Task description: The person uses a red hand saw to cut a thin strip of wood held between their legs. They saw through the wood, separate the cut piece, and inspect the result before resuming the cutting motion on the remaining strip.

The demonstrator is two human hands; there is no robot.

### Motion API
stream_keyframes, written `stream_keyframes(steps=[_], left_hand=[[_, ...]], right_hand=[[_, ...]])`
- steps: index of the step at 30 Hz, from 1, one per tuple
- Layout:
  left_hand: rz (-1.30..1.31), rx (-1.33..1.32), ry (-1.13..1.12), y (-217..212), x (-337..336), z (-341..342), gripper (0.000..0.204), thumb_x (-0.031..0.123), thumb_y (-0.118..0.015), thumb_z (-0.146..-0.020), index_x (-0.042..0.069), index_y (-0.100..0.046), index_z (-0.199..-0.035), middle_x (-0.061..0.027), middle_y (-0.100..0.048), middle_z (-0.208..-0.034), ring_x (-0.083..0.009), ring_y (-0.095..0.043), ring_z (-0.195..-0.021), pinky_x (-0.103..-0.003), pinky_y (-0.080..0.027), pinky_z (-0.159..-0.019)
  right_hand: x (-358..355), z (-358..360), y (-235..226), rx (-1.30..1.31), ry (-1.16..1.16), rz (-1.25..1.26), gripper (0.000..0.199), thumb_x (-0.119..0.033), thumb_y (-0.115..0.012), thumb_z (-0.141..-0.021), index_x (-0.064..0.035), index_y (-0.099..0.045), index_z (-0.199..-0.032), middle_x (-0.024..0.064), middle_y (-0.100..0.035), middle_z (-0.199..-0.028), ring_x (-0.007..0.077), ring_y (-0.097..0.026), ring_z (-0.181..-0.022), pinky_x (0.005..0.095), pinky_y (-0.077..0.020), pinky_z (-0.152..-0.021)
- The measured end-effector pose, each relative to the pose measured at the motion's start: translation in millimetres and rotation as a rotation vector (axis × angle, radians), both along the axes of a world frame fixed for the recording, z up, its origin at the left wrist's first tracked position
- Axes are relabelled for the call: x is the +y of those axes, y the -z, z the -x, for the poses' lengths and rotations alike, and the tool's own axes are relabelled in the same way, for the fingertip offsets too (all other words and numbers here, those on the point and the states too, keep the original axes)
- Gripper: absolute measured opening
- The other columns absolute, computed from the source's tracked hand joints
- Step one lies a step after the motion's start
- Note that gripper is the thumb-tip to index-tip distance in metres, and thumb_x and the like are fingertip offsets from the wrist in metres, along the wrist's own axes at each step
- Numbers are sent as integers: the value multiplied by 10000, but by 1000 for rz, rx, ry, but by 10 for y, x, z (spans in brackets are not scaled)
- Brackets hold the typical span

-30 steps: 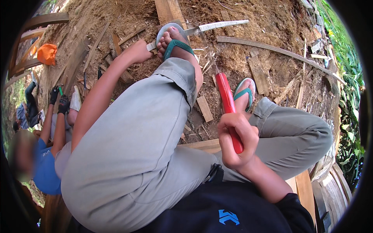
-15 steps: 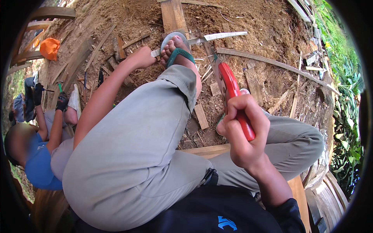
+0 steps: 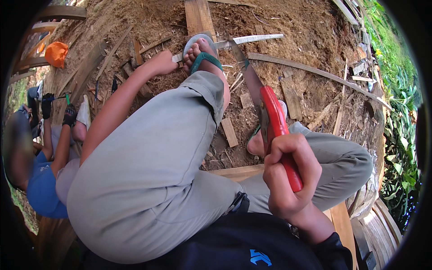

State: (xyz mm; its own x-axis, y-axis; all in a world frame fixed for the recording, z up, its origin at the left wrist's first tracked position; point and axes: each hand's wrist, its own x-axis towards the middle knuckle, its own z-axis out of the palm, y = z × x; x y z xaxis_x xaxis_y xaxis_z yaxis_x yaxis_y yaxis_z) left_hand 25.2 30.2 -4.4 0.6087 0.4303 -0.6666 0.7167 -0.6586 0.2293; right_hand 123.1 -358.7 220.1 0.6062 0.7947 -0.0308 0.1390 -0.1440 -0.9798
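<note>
Across a pale strip (image 3: 254,39) lies a saw (image 3: 272,108) (right hand (image 3: 280,185) gripping)

An orange bundle (image 3: 56,54) sits just beside curved timbers (image 3: 58,13). To its right, a weathered plank (image 3: 90,67) slants across the brown, litter-strewn ground (image 3: 148,18). Below the bundle is a co-worker in a blue shirt (image 3: 45,189). Well to its right lie a short wooden block (image 3: 229,132) and a long, bowed strip (image 3: 315,71); farthest right of it grow green leafy plants (image 3: 400,117).
</note>
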Motion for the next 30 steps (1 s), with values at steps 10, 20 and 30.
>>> stream_keyframes(steps=[10, 20, 30], left_hand=[[111, -73, -31, 32, 27, 48, 332, 247, -673, -794, -82, -687, -839, -223, -695, -774, -324, -708, -696, -430, -549, -653], [209, 119, -110, -128, -146, 0, 309, 299, -663, -812, 14, -702, -923, -163, -711, -761, -273, -723, -662, -421, -580, -635], [-200, 2, 45, -117, -173, 58, 333, 387, -629, -831, 121, -757, -985, -210, -739, -1014, -402, -714, -967, -501, -569, -847]], right_hand=[[309, -173, 203, 88, 55, 110, 136, 102, -496, -851, 16, -553, -938, 40, -525, -774, 80, -555, -665, 251, -431, -582], [383, -222, 605, -158, -103, 66, 193, 101, -515, -785, -7, -568, -936, 30, -502, -682, 95, -484, -551, 239, -394, -602], [179, -206, 309, 354, 66, 108, 152, 104, -468, -844, 21, -528, -956, 19, -517, -785, 69, -527, -640, 216, -426, -629]])
